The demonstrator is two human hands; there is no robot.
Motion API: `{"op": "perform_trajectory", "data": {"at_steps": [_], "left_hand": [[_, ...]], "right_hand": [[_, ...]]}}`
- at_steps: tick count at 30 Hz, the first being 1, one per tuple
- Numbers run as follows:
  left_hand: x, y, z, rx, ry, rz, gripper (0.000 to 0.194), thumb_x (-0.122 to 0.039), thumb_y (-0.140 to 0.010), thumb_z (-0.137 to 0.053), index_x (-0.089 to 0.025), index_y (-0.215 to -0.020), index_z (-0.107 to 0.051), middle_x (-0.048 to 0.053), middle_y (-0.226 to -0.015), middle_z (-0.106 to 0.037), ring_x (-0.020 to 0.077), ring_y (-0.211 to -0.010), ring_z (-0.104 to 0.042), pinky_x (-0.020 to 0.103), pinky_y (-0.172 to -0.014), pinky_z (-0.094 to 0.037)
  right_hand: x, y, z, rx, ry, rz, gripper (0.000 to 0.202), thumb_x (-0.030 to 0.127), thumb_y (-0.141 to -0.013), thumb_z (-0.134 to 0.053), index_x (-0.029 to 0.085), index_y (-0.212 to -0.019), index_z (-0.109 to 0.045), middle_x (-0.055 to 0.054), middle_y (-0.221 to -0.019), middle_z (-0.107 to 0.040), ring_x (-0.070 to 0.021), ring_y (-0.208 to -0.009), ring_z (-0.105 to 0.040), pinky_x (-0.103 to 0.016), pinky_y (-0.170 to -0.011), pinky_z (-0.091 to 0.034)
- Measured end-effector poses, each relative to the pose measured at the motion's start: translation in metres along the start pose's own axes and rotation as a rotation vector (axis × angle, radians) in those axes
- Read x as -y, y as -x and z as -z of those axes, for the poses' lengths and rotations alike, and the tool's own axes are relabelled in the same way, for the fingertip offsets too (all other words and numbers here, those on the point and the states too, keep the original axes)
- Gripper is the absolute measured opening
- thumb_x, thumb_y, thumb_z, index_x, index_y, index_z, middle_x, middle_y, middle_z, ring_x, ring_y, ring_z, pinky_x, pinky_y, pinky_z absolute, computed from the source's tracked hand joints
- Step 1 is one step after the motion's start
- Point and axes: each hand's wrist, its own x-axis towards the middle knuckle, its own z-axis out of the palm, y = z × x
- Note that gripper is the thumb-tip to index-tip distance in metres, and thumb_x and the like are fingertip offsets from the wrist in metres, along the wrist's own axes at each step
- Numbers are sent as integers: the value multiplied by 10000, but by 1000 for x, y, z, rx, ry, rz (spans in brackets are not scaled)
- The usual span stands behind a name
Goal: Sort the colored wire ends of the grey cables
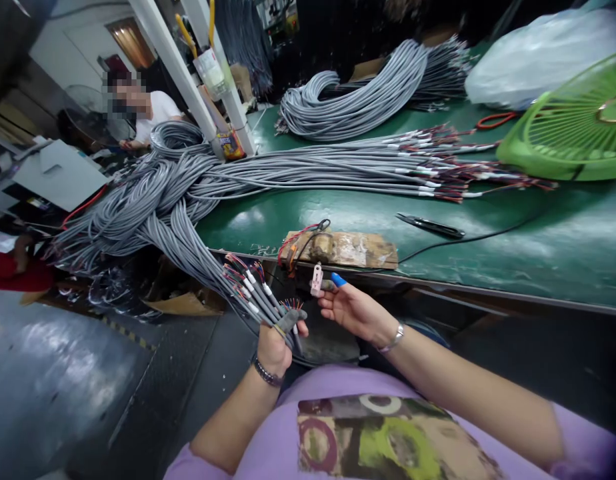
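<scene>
My left hand [275,343] is closed around a bundle of grey cables [255,297] whose stripped ends show thin coloured wires and white bands. A grey finger cover is on one of its fingers. Just to the right, my right hand [355,312] pinches a small pale pink flat piece [317,280] with a hole at its top; its exact kind I cannot make out. One right fingertip wears a blue cover. Beyond the hands, a worn wooden block [358,250] with a red and a black wire lies at the bench edge.
Many grey cables [298,170] lie along the green bench [268,217], with a coil [358,93] behind. Black tweezers-like pliers [431,225] rest right of the block. A green fan [573,120] and white plastic bag [548,57] stand right. A person [161,107] sits far left.
</scene>
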Motion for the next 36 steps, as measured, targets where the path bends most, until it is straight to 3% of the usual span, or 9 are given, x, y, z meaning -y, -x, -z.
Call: {"op": "perform_trajectory", "data": {"at_steps": [3,7,11,15,17,20,25,30,36], "left_hand": [[2,0,8,-25,37,31,286,-391,-613,-786,-119,-666,-716,27,-514,-636,110,-453,-558,220,-471,-439],[6,1,13,-7,66,40,273,-367,-625,-783,-120,-722,-723,49,-599,-676,126,-526,-602,215,-489,-431],[9,5,16,-11,-2,5,278,-352,-645,-769,-120,-793,-725,75,-663,-705,143,-585,-627,195,-460,-372],[15,14,21,20,-123,-22,272,-375,-663,-765,-123,-757,-724,64,-637,-700,146,-574,-616,209,-478,-388],[18,19,21,82,-172,-17,280,-388,-655,-774,-129,-748,-725,54,-634,-700,160,-588,-620,232,-508,-427],[19,24,18,201,-219,-5,305,-387,-631,-797,-142,-800,-731,41,-671,-712,187,-651,-642,272,-586,-484],[16,29,18,287,-231,14,343,-416,-620,-804,-150,-822,-725,39,-671,-709,189,-654,-648,286,-617,-501],[15,24,26,172,-230,-30,410,-537,-709,-698,-130,-655,-684,64,-592,-680,166,-588,-620,268,-580,-476],[-4,13,36,-21,7,14,502,-608,-674,-683,-118,-585,-623,63,-583,-659,137,-529,-594,252,-536,-454]], "right_hand": [[-2,2,5,-12,30,-10,344,383,-957,-424,166,-870,-676,-50,-841,-685,-97,-651,-589,-210,-606,-494],[-4,5,8,-20,208,68,235,417,-833,-619,189,-851,-673,-35,-820,-674,-103,-651,-574,-219,-613,-486],[-3,19,0,14,787,257,309,464,-729,-708,170,-821,-685,-31,-779,-662,-124,-656,-541,-239,-621,-453],[-7,40,-19,176,1160,438,292,463,-809,-619,181,-795,-694,-43,-792,-675,-179,-752,-576,-287,-712,-463],[-12,48,-28,229,1147,462,269,441,-841,-588,189,-841,-682,-44,-790,-681,-184,-741,-596,-292,-708,-472],[-20,52,-37,185,1064,508,251,431,-817,-624,204,-919,-655,-27,-747,-655,-168,-648,-571,-278,-619,-471],[-22,50,-37,74,1027,624,245,443,-786,-652,199,-767,-661,-31,-716,-641,-172,-656,-553,-282,-630,-468],[-16,51,-25,52,993,598,273,467,-797,-631,196,-793,-668,-38,-723,-641,-166,-642,-545,-285,-628,-462],[1,53,-14,181,1157,554,286,453,-801,-635,178,-748,-693,-57,-727,-642,-178,-677,-549,-286,-641,-453]]}}
